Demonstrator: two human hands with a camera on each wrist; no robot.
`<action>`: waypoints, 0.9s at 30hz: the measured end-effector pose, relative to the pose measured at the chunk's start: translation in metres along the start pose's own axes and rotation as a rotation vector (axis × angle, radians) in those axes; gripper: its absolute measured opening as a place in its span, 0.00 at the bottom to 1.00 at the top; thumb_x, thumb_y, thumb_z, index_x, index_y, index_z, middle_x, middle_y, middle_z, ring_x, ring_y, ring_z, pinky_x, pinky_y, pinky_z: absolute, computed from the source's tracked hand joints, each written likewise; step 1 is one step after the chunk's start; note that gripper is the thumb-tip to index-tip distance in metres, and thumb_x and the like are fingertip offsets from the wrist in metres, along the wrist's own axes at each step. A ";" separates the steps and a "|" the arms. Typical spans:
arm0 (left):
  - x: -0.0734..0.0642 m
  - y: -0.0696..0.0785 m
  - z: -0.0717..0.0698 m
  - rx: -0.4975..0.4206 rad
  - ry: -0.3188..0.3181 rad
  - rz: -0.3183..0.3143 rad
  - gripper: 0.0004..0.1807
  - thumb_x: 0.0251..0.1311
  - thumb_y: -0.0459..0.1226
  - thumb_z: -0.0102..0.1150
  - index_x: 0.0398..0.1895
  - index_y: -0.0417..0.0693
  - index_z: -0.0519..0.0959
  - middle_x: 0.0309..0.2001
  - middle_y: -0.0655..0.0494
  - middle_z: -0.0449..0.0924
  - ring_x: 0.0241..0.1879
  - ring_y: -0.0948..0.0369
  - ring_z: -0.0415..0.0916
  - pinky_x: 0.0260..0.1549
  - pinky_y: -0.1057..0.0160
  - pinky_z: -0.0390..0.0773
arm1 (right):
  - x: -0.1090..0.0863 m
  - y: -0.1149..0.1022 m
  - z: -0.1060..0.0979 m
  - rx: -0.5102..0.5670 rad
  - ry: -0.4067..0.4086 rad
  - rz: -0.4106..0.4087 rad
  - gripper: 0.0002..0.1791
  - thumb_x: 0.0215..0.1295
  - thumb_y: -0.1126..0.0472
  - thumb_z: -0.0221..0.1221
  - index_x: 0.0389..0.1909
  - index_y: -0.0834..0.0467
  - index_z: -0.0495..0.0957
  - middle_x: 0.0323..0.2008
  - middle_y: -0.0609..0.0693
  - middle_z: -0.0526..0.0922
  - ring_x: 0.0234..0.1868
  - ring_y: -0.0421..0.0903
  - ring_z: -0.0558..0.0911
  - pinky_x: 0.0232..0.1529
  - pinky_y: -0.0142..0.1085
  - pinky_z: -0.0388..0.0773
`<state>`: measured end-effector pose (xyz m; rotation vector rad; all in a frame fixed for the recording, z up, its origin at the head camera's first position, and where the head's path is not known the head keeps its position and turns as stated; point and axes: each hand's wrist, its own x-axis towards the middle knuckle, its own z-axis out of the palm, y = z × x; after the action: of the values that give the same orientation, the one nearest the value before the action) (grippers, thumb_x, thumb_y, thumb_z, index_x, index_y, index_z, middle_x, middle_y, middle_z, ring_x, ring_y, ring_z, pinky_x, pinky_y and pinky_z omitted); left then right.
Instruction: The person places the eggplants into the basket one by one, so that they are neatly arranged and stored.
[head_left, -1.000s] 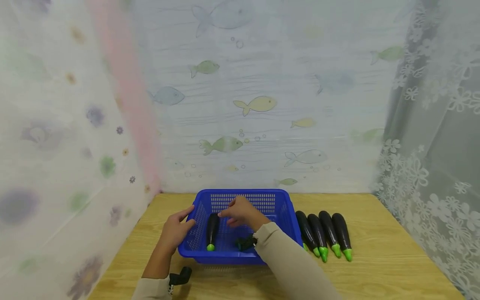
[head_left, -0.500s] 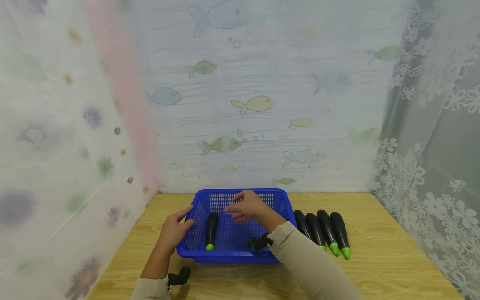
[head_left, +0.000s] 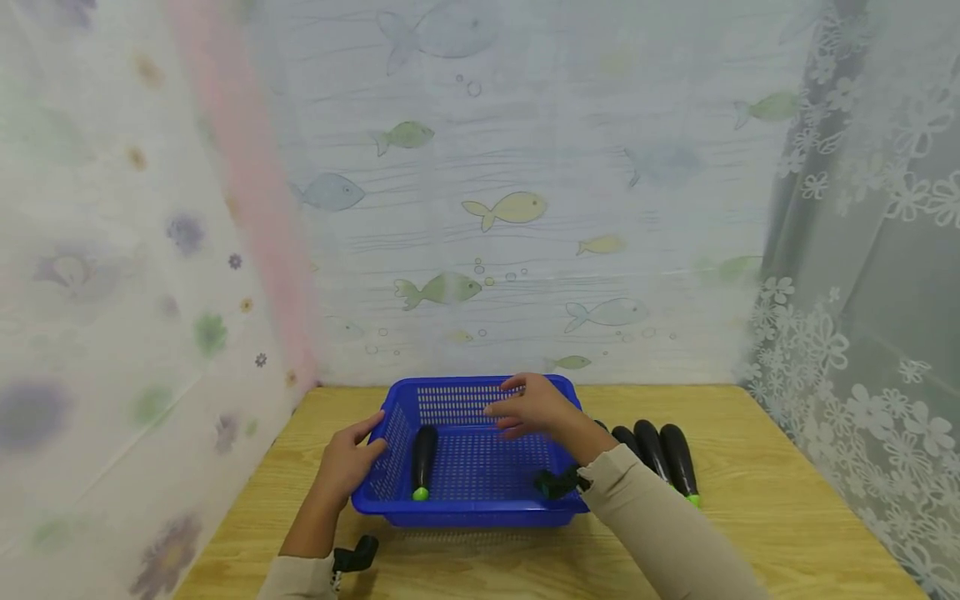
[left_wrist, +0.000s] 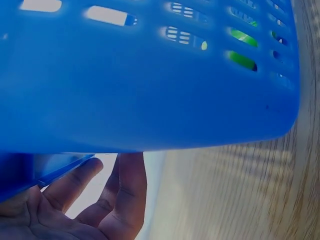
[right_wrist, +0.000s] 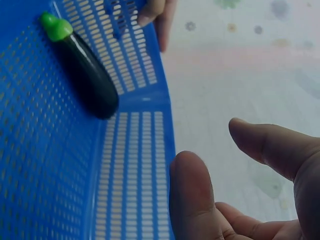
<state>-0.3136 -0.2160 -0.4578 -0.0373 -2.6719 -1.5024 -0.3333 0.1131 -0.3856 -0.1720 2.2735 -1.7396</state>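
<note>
A blue perforated plastic basket (head_left: 517, 507) stands on the table, with one dark eggplant (head_left: 424, 458) lying along its left side, green stem end toward me. My left hand (head_left: 347, 462) holds the basket's left rim; in the right wrist view its thumb (right_wrist: 151, 11) lies inside the wall and fingers outside. Over the basket's right half hovers my right hand (head_left: 538, 408), fingers spread and holding nothing. From the right wrist, the thumb (right_wrist: 270, 142) is well apart from the fingers. Several more eggplants (head_left: 678, 462) lie side by side right of the basket, partly hidden by my right arm.
The wood-grain table (head_left: 780, 500) extends to both sides of the basket. A fish-patterned curtain (head_left: 517, 250) hangs behind it, a flowered sheet (head_left: 150, 333) on the left, lace (head_left: 847, 375) on the right. Dark wrist devices are strapped to both wrists.
My right hand has moved away from the eggplant in the basket, rightward and slightly up, its fingers spreading. The left hand stays at the rim; the eggplant lies still.
</note>
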 end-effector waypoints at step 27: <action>0.002 -0.003 -0.002 0.004 -0.017 -0.023 0.32 0.70 0.40 0.56 0.78 0.54 0.68 0.78 0.42 0.63 0.74 0.34 0.61 0.61 0.34 0.74 | -0.037 0.036 -0.094 -0.112 0.144 0.014 0.40 0.64 0.55 0.70 0.72 0.66 0.66 0.62 0.68 0.79 0.52 0.59 0.88 0.48 0.51 0.88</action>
<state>-0.3160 -0.2192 -0.4587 -0.0188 -2.6978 -1.5101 -0.3222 0.2199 -0.3926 -0.0547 2.4695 -1.6680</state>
